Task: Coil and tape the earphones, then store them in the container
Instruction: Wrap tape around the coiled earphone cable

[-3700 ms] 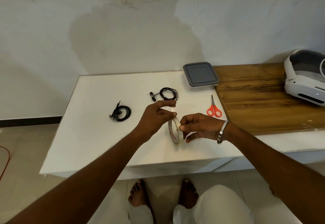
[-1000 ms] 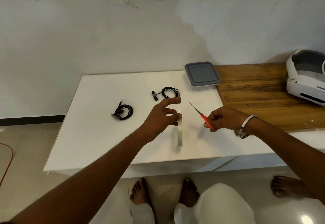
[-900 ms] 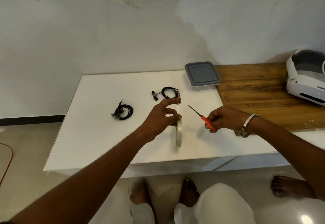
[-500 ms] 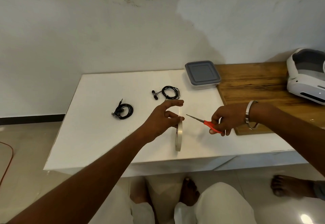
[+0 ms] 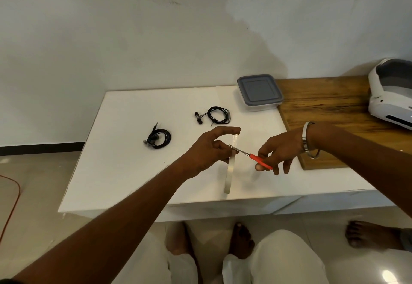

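Two coiled black earphones lie on the white table (image 5: 124, 172): one earphone coil (image 5: 157, 138) at the left, another earphone coil (image 5: 217, 116) further back. My left hand (image 5: 210, 150) pinches a strip of tape pulled up from the tape roll (image 5: 229, 172), which hangs edge-on below it. My right hand (image 5: 278, 150) grips red-handled scissors (image 5: 252, 156), whose blades reach the tape strip just under my left fingers. The container (image 5: 259, 92), with a grey lid on, stands at the back of the table.
A wooden board (image 5: 330, 110) lies to the right with a white headset (image 5: 390, 96) on it. My knees and bare feet show below the table's front edge. A second person's foot (image 5: 370, 234) is on the floor at the right.
My right hand let go of the roll, picked up the scissors from the table and brought the blades left to the tape strip. The roll now hangs from my left hand.
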Action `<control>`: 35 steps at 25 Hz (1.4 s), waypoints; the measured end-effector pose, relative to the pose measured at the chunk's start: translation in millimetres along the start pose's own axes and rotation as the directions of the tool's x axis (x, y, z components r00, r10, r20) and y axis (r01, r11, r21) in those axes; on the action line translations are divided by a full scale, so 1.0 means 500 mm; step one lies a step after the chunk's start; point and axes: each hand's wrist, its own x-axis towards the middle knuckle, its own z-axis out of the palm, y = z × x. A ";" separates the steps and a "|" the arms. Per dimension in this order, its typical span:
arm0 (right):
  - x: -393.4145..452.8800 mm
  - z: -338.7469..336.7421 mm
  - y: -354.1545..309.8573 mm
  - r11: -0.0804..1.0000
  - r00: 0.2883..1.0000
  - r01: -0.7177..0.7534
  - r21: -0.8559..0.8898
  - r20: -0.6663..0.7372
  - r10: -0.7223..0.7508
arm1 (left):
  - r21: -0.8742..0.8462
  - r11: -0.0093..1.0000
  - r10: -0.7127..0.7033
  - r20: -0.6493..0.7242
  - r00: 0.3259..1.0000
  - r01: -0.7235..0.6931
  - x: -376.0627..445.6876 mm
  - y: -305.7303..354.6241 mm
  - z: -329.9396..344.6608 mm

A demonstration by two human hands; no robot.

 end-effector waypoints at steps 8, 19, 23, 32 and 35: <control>0.003 -0.016 -0.002 0.995 0.999 0.030 -0.094 -0.017 -0.031 | 0.061 0.998 -0.002 0.036 0.999 0.000 0.003 0.003 -0.008; 0.011 -0.024 0.024 0.976 0.966 0.130 -0.173 -0.202 -0.164 | -0.010 1.000 -0.012 0.010 1.000 0.012 0.002 0.002 -0.010; 0.060 -0.030 0.068 0.930 0.887 -0.170 -0.325 -0.461 0.001 | -0.055 0.998 -0.007 -0.025 1.000 0.006 0.002 -0.001 -0.017; 0.102 0.016 0.072 0.813 0.740 -0.489 -0.317 -0.643 0.195 | -0.223 0.975 -0.040 -0.122 0.992 0.012 0.013 -0.023 -0.011; 0.104 0.031 0.027 0.974 0.686 -0.153 -0.168 -0.727 -0.018 | -0.269 0.963 -0.053 -0.171 0.984 0.005 0.015 -0.030 -0.013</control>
